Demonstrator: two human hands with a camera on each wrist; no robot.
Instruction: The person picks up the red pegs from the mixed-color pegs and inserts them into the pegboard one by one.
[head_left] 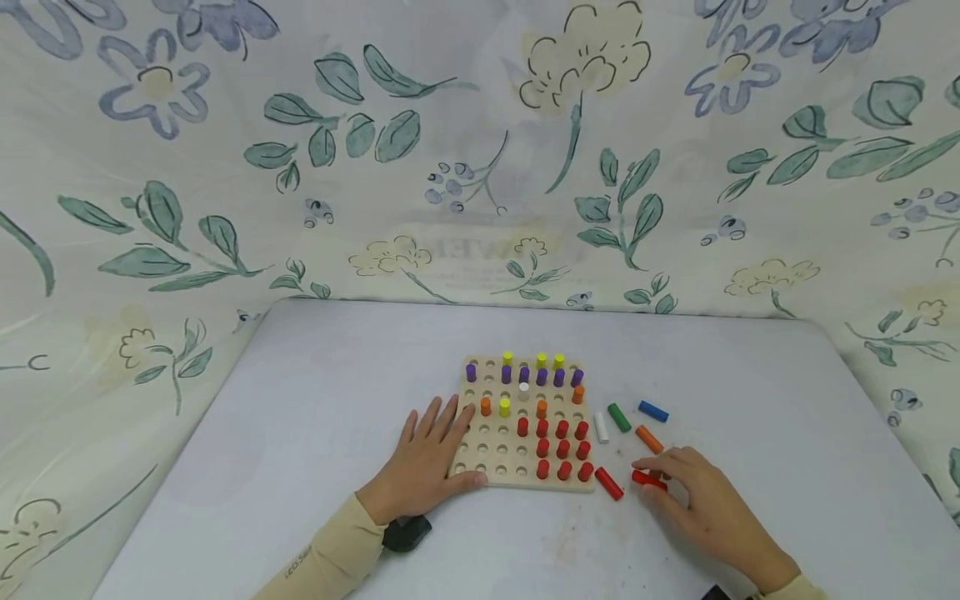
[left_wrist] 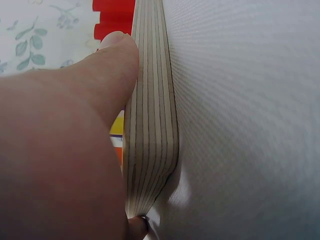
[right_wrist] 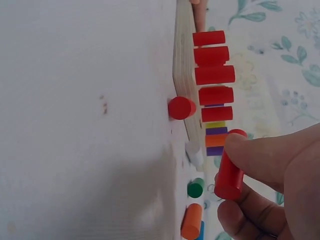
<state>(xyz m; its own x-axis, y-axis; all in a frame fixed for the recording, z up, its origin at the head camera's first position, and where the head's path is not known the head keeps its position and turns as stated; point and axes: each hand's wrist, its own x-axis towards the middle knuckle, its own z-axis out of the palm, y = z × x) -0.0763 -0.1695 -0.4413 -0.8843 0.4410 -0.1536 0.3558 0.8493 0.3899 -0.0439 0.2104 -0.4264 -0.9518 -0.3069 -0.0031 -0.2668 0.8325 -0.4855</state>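
My right hand (head_left: 693, 496) pinches a red peg (right_wrist: 230, 170) between thumb and fingers, just above the table to the right of the pegboard. The wooden pegboard (head_left: 495, 475) has rows of holes, with red, orange, yellow, purple and white pegs standing in some of them. My left hand (head_left: 423, 467) rests along the board's left side, its thumb on the front left corner. In the left wrist view, the thumb (left_wrist: 117, 70) lies against the board's layered edge (left_wrist: 150, 100). Another red peg (head_left: 608, 483) lies on the table at the board's right front corner.
Right of the board lie a white peg (head_left: 602, 427), a green peg (head_left: 618, 417), an orange peg (head_left: 649, 439) and a blue peg (head_left: 653, 411). All stand on a white table (head_left: 337, 358). Flower-patterned cloth (head_left: 480, 167) hangs behind it.
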